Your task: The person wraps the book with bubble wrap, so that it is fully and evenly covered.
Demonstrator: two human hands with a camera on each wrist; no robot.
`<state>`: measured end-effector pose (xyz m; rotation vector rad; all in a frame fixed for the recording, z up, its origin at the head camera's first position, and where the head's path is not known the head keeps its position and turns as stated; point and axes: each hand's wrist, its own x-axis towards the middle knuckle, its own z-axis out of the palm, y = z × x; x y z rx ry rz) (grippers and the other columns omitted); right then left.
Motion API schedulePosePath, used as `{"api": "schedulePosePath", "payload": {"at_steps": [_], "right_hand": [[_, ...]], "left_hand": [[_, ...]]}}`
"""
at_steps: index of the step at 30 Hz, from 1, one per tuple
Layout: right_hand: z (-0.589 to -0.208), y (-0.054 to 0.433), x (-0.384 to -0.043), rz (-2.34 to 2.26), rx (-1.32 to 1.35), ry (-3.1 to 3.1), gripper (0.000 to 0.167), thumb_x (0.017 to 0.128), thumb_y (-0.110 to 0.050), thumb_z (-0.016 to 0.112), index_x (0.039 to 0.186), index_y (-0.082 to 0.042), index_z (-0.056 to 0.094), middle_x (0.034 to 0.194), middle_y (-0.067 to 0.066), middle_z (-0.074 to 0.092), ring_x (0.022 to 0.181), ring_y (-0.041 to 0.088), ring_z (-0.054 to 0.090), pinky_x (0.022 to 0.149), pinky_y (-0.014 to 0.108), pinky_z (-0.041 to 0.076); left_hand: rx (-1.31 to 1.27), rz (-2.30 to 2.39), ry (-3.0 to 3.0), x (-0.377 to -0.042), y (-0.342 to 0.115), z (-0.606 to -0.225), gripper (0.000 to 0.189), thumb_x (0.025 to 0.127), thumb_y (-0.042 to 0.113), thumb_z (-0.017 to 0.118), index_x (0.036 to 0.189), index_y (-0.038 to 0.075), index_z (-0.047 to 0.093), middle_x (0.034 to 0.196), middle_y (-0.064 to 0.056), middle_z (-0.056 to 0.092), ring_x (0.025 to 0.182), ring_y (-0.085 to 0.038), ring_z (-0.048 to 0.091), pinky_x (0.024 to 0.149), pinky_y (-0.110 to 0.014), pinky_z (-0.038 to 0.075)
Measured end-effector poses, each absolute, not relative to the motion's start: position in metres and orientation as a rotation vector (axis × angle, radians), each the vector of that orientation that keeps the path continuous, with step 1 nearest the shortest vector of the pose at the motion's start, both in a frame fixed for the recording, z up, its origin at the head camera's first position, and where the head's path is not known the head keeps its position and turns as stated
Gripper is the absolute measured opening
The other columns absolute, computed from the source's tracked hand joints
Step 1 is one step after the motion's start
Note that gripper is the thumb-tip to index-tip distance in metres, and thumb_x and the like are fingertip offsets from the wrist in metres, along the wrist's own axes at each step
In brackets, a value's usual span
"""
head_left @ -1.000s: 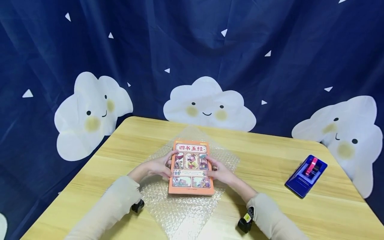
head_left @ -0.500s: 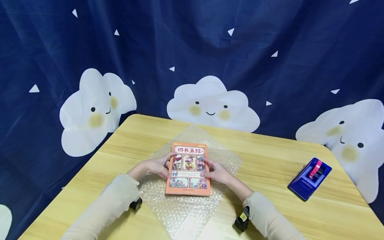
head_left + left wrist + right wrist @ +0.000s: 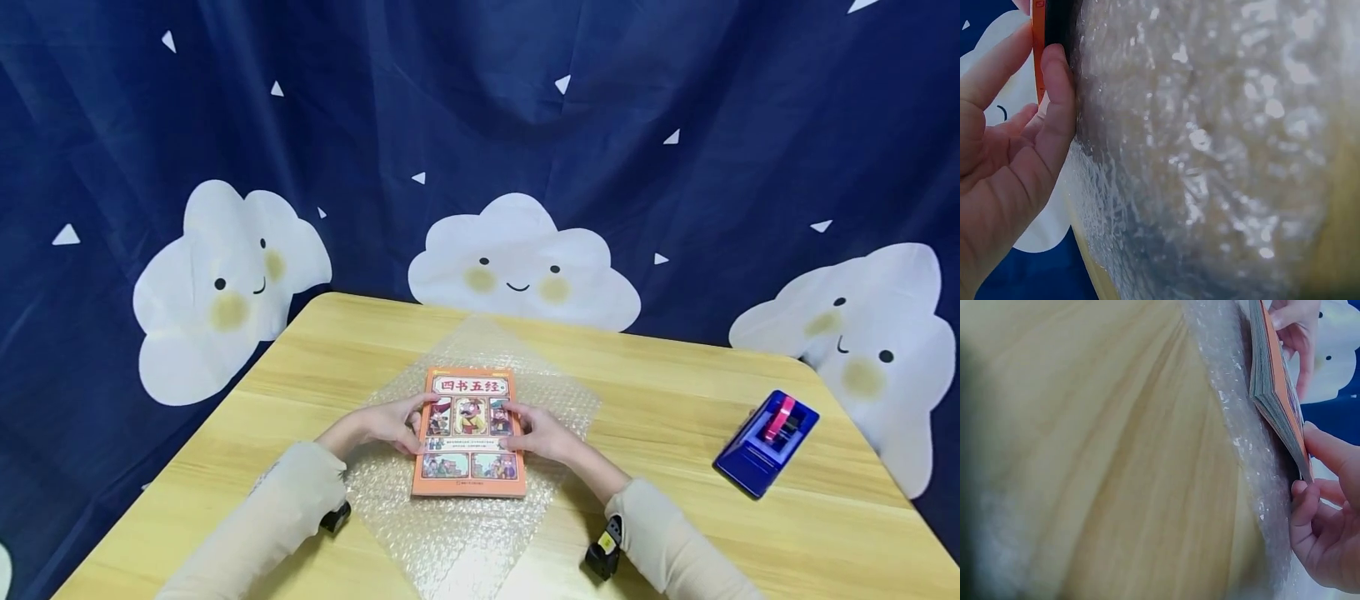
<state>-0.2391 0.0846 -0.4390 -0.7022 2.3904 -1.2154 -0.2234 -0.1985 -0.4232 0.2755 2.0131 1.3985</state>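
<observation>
An orange book (image 3: 471, 462) with cartoon panels and red lettering lies face up over a sheet of bubble wrap (image 3: 457, 533), near its middle. My left hand (image 3: 392, 423) grips the book's left edge, thumb and fingers on either side of it. On the opposite edge, my right hand (image 3: 546, 433) pinches the cover and pages. The right wrist view shows the page block of the book (image 3: 1279, 394) close over the bubble wrap (image 3: 1241, 444), with fingers of the right hand (image 3: 1329, 512) under its edge. In the left wrist view, bubble wrap (image 3: 1197, 137) fills most of the picture beside the left hand (image 3: 1016, 144).
A blue tape dispenser (image 3: 757, 467) with a red roll stands on the right of the wooden table (image 3: 660, 400). Behind the table hangs a dark blue curtain (image 3: 487, 100) with smiling clouds. A black wrist camera (image 3: 603, 554) sits below the right sleeve.
Both hands have brought the book slightly toward the near side and a little to the left over the bubble wrap. The grip on it stays the same.
</observation>
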Motion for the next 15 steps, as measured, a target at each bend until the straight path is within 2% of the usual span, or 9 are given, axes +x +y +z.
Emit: {"api": "schedulePosePath", "payload": {"at_steps": [7, 15], "right_hand": [[-0.44, 0.083, -0.239, -1.199, -0.74, 2.435, 0.066, 0.08, -0.015, 0.069, 0.136, 0.002, 0.039, 0.066, 0.0, 0.047, 0.054, 0.01, 0.038, 0.045, 0.019, 0.033], [-0.441, 0.085, -0.239, -1.168, -0.675, 2.448, 0.068, 0.077, -0.018, 0.071, 0.136, -0.001, 0.041, 0.065, 0.0, 0.046, 0.052, 0.009, 0.037, 0.044, 0.018, 0.033]], "left_hand": [[0.323, 1.264, 2.11, -0.231, -0.199, -0.418, 0.088, 0.077, -0.002, 0.068, 0.145, 0.008, 0.014, 0.072, -0.005, 0.043, 0.06, -0.015, 0.053, 0.057, -0.025, 0.051], [0.312, 1.25, 2.004, -0.236, -0.194, -0.418, 0.093, 0.076, -0.006, 0.066, 0.146, 0.014, 0.009, 0.066, -0.005, 0.055, 0.05, -0.011, 0.05, 0.048, -0.019, 0.045]]}}
